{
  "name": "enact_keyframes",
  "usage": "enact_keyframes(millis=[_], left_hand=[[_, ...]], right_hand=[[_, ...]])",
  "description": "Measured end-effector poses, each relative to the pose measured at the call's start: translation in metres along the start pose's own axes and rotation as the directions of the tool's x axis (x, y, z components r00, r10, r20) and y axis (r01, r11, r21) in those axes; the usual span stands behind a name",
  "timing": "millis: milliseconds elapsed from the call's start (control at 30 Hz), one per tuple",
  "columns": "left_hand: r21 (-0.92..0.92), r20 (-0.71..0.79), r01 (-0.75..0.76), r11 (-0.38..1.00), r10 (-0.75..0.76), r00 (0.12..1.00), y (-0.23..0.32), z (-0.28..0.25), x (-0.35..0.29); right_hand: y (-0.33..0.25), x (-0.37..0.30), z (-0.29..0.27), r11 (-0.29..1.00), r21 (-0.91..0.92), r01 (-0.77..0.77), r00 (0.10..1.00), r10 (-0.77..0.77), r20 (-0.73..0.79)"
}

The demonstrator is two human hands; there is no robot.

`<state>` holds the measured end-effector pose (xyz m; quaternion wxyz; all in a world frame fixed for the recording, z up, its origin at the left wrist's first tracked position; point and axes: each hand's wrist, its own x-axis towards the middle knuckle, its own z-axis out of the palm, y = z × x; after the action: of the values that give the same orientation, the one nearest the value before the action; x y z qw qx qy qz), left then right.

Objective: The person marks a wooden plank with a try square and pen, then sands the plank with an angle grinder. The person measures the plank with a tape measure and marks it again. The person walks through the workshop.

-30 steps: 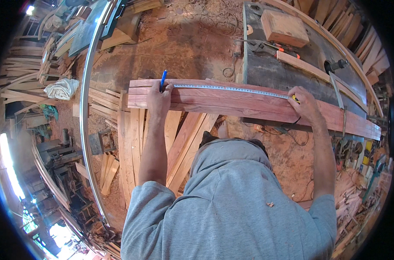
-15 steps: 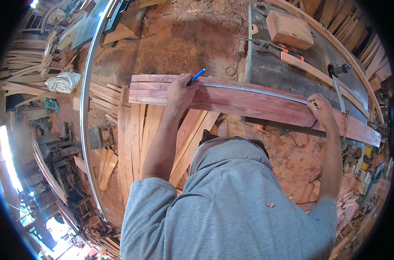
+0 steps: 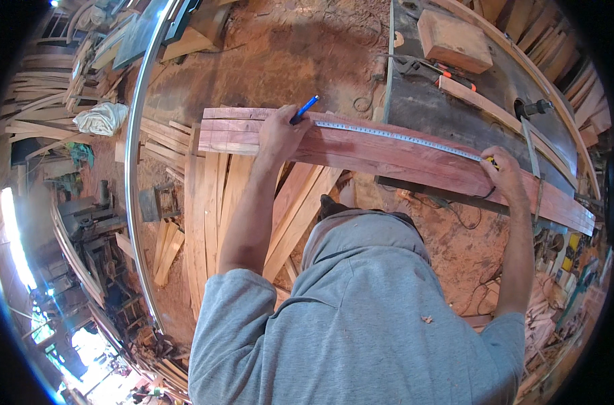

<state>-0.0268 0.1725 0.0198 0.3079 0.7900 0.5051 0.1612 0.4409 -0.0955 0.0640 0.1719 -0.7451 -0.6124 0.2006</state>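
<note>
Several reddish wood boards (image 3: 388,152) lie side by side in front of me, slanting from the left toward the far right end on a dark machine table. Along their top stretches a white tape measure blade (image 3: 394,137). My left hand (image 3: 280,138) rests closed on the boards near their left end, at the blade's end, with a blue pen (image 3: 305,110) sticking up from its fingers. Farther right, my right hand (image 3: 506,172) grips the yellow and black tape measure case (image 3: 492,162) against the boards. The fingertips of the left hand are partly hidden.
A wood block (image 3: 454,40) and a narrow wood strip (image 3: 486,108) lie on the dark machine table (image 3: 421,101). Loose planks (image 3: 209,223) lean below the boards' left end. A long metal rail (image 3: 135,169) runs along the left, beside a bundled white cloth (image 3: 101,119).
The view has shifted slightly. Both hands keep their places on the boards, and the tape stays stretched between them.
</note>
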Motion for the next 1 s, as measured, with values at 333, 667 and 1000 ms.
enact_keyframes(millis=[333, 667, 1000], left_hand=[[-0.049, 0.028, 0.018, 0.999, -0.017, 0.999, -0.005, 0.0, 0.0], [-0.029, -0.023, -0.019, 0.999, 0.018, 1.0, -0.032, 0.021, 0.004], [0.002, -0.058, -0.001, 1.0, 0.001, 0.998, -0.009, 0.011, -0.002]], right_hand=[[0.003, 0.0, -0.001, 0.999, -0.034, 0.031, 0.999, -0.031, -0.012], [0.013, -0.002, 0.004, 0.989, -0.11, 0.1, 0.993, -0.106, -0.043], [0.021, -0.006, 0.011, 0.982, -0.126, 0.139, 0.986, -0.149, -0.076]])
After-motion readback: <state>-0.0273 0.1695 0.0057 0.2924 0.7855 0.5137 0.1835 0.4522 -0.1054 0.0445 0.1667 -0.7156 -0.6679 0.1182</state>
